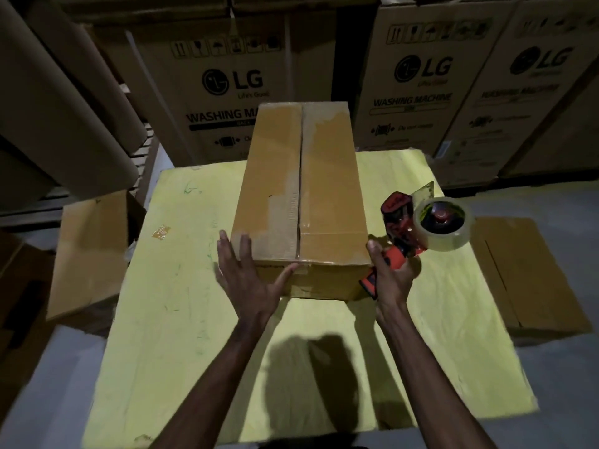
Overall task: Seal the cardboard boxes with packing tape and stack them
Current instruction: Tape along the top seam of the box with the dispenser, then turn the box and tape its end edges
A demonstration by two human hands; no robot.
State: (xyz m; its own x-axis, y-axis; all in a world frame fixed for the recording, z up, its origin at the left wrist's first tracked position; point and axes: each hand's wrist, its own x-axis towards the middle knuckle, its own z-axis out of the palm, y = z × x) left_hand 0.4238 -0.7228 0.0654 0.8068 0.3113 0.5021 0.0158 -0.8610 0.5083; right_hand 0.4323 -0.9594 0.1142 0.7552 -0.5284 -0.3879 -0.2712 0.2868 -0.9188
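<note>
A long brown cardboard box (327,189) lies on a yellow-green table top (181,303), its flaps closed with a seam down the middle and old tape patches on it. My left hand (249,273) lies flat with straight fingers on the box's near left corner, thumb along the front edge. Just right of the box's near right corner, my right hand (392,273) grips the orange handle of a red tape dispenser (402,228). A roll of clear packing tape (444,222) sits on the dispenser.
A smaller cardboard box (90,254) sits by the table's left side and another (525,277) by its right side, both lower than the top. Tall washing-machine cartons (418,79) line the back. Large cardboard rolls (64,102) lean at the far left.
</note>
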